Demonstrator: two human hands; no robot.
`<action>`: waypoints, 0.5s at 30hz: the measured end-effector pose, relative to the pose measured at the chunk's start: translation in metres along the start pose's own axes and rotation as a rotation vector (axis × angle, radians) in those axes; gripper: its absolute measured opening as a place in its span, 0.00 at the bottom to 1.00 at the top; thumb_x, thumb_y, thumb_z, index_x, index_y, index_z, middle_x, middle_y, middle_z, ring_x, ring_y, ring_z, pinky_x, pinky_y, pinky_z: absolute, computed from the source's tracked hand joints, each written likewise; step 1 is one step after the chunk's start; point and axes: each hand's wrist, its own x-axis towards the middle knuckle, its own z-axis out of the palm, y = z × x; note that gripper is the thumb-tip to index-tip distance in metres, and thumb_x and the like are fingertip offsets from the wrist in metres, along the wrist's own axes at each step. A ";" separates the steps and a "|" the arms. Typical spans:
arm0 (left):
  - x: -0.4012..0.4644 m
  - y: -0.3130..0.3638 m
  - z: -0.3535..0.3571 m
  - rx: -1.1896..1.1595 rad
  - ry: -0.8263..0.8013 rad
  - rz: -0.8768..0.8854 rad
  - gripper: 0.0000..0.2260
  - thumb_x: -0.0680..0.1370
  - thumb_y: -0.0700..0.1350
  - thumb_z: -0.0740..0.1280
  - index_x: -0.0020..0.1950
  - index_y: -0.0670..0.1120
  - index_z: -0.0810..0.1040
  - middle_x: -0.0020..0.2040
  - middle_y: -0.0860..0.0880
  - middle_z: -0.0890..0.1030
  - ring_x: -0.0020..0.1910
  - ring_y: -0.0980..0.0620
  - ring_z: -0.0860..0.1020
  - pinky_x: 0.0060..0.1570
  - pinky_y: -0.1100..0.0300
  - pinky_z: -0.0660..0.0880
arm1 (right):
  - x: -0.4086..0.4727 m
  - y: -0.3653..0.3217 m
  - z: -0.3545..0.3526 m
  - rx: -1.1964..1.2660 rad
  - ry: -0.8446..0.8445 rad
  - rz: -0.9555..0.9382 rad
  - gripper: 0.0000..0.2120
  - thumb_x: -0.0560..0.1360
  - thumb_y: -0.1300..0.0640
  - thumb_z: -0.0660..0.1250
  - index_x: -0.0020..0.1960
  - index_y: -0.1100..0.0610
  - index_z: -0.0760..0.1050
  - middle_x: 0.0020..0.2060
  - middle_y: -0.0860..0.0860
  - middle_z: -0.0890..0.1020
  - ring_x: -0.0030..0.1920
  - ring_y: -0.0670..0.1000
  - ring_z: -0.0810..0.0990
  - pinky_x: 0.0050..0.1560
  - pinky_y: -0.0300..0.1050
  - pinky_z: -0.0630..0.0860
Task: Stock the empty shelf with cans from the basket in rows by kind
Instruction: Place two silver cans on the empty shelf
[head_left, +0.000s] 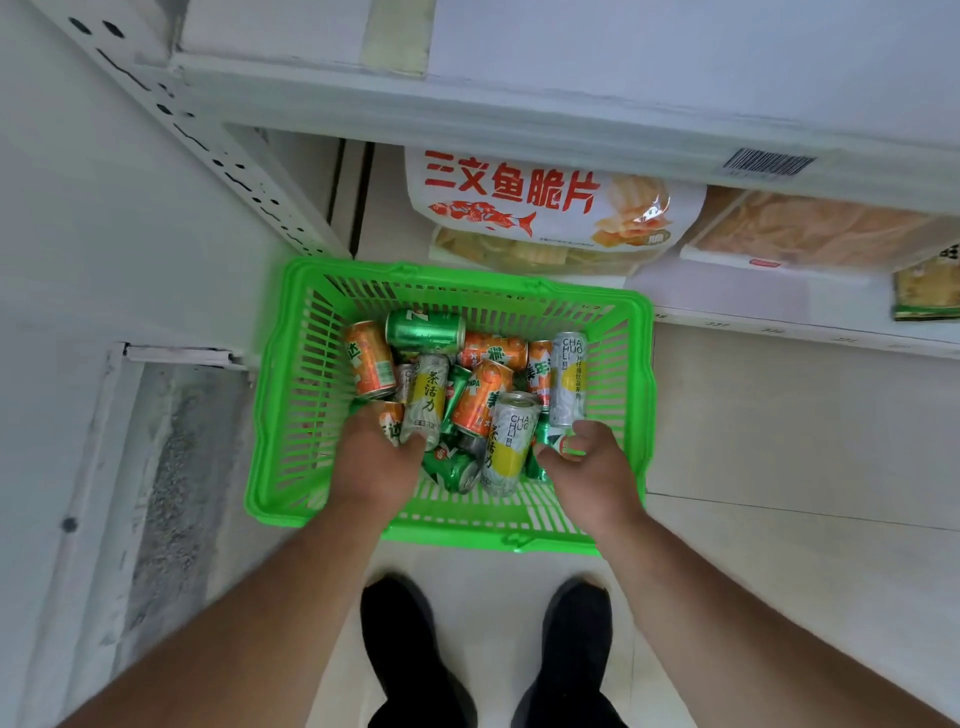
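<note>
White shelving (519, 111) fills the upper part of the frame, its top board bare, with a barcode label (769, 163) on the front edge at upper right. On the lower shelf beneath it lies a white snack bag (550, 208) printed with red characters and a red fish, and further clear packs of snacks (810, 228) sit to the right of it. A pale tiled floor (779, 441) takes up the right and lower centre.

A green plastic basket (291, 395) stands on the floor in the middle of the frame, just in front of the lower shelf. It holds a loose heap of cans: orange ones (370, 359), green ones (426, 330) and tall white-and-yellow ones (569, 376), most lying tilted on one another.

Both bare forearms reach down into the basket from the bottom corners. The left hand (376, 462) curls its fingers around an orange can (388, 421) at the near left of the heap. The right hand (589, 467) grips a green can (551, 441) at the near right, beside a tall white-and-yellow can (511, 441).

Two black shoes (576, 634) show at the bottom centre.
</note>
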 end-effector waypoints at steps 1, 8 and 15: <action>0.005 0.001 0.007 0.006 -0.034 -0.020 0.20 0.75 0.51 0.73 0.64 0.46 0.76 0.58 0.45 0.80 0.52 0.45 0.80 0.46 0.60 0.75 | 0.005 0.001 0.006 0.023 -0.042 0.045 0.27 0.77 0.51 0.75 0.72 0.57 0.70 0.61 0.51 0.78 0.57 0.53 0.78 0.56 0.43 0.71; 0.051 -0.005 0.064 0.247 -0.071 -0.004 0.26 0.75 0.61 0.71 0.64 0.44 0.73 0.58 0.43 0.79 0.54 0.41 0.80 0.51 0.48 0.81 | 0.063 0.025 0.072 0.029 -0.132 0.170 0.26 0.62 0.47 0.80 0.56 0.55 0.77 0.46 0.49 0.85 0.44 0.51 0.84 0.44 0.46 0.82; 0.087 -0.005 0.087 0.627 0.030 0.024 0.31 0.75 0.62 0.70 0.69 0.43 0.70 0.61 0.40 0.80 0.62 0.38 0.76 0.54 0.49 0.77 | 0.093 0.040 0.104 -0.012 -0.044 0.213 0.21 0.69 0.51 0.80 0.55 0.54 0.74 0.47 0.49 0.81 0.40 0.49 0.78 0.30 0.35 0.67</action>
